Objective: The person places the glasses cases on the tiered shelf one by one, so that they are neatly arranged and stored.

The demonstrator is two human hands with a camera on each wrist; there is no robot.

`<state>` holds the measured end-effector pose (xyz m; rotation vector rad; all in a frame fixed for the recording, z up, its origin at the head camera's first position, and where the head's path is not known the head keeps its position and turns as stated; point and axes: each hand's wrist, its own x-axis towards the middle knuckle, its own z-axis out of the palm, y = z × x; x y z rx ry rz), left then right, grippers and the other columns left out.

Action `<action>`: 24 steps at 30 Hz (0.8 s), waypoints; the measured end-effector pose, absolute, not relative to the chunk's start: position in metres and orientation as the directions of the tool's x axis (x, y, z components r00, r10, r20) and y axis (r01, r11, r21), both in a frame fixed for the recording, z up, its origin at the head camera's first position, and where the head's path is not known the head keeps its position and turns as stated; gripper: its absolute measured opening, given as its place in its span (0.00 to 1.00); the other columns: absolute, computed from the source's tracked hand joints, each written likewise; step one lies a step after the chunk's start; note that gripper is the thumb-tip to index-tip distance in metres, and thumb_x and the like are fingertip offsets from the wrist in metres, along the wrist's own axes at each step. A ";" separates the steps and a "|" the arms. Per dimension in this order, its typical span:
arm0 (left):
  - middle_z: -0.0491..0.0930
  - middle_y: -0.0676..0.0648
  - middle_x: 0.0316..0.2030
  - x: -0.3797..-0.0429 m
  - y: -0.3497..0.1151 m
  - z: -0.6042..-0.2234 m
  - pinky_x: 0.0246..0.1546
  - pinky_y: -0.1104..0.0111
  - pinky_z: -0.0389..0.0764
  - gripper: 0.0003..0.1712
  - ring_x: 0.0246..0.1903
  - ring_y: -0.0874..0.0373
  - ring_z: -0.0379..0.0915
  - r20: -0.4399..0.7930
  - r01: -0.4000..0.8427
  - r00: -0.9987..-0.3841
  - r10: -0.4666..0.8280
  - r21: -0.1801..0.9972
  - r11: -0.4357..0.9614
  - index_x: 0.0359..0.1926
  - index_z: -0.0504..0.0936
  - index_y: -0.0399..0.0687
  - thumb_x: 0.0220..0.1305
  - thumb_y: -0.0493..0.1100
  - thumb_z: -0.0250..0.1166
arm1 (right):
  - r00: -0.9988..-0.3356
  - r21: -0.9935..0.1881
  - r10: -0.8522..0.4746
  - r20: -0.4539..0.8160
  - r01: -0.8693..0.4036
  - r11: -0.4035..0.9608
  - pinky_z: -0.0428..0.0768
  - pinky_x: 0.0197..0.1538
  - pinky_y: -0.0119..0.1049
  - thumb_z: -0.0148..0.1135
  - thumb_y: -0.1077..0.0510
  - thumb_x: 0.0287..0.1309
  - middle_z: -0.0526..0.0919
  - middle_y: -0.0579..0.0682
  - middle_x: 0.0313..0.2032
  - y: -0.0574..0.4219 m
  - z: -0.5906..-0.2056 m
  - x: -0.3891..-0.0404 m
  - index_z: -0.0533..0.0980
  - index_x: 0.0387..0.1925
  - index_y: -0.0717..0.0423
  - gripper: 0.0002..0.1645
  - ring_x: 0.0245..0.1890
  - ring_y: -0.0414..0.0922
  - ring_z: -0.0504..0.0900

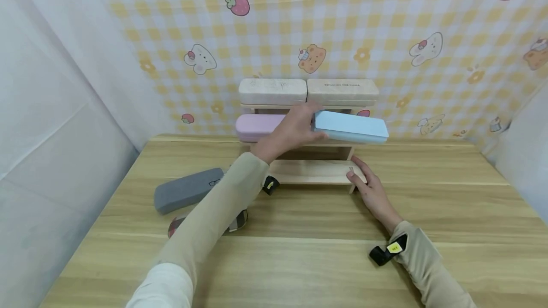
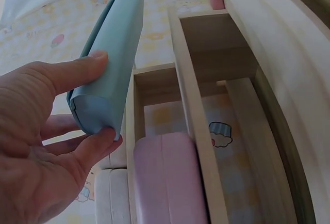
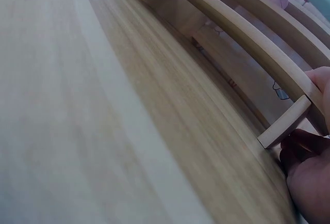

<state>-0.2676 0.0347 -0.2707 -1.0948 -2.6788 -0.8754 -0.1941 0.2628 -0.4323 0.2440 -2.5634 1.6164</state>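
My left hand (image 1: 295,129) pinches the left end of a light blue glasses case (image 1: 351,126), thumb on one face and fingers on the other. In the left wrist view the blue case (image 2: 116,59) is tilted above the middle tier, beside a lilac glasses case (image 2: 167,177). The wooden stepped rack (image 1: 308,171) stands on the table. My right hand (image 1: 376,198) grips the right end of its lowest board, the thumb on top and the fingers round the end. Close up, the right wrist view has these fingers (image 3: 304,157) by the rack's leg.
Two pale glasses cases, one white (image 1: 272,91) and one beige (image 1: 342,91), sit side by side on the top tier. A grey glasses case (image 1: 184,190) lies on the table at the left. Beside it are glasses (image 1: 237,222), partly hidden by my left sleeve. A checked cloth hangs behind.
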 end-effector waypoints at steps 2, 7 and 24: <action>0.77 0.45 0.45 -0.268 0.038 -0.273 0.38 0.73 0.72 0.32 0.39 0.58 0.70 0.294 0.672 -0.734 0.612 0.451 0.588 0.53 0.76 0.36 0.48 0.45 0.74 | -0.983 -0.890 -0.081 0.167 -0.185 0.417 0.66 0.49 0.29 0.45 0.47 0.69 0.54 0.56 0.69 0.263 -0.432 -0.194 0.53 0.71 0.52 0.33 0.64 0.53 0.58; 0.79 0.47 0.39 -0.270 0.045 -0.278 0.36 0.73 0.70 0.23 0.36 0.58 0.70 0.310 0.700 -0.709 0.634 0.419 0.578 0.43 0.78 0.38 0.48 0.44 0.74 | -0.984 -0.892 -0.077 0.163 -0.180 0.415 0.67 0.51 0.36 0.45 0.46 0.69 0.54 0.56 0.69 0.262 -0.432 -0.194 0.53 0.71 0.51 0.34 0.62 0.54 0.61; 0.73 0.46 0.53 -0.266 0.052 -0.278 0.45 0.67 0.74 0.36 0.46 0.57 0.71 0.202 0.669 -0.743 0.638 0.199 0.716 0.61 0.69 0.39 0.58 0.53 0.66 | -0.984 -0.905 -0.083 0.156 -0.177 0.387 0.67 0.54 0.39 0.46 0.49 0.69 0.54 0.56 0.69 0.261 -0.430 -0.193 0.53 0.71 0.50 0.33 0.62 0.54 0.62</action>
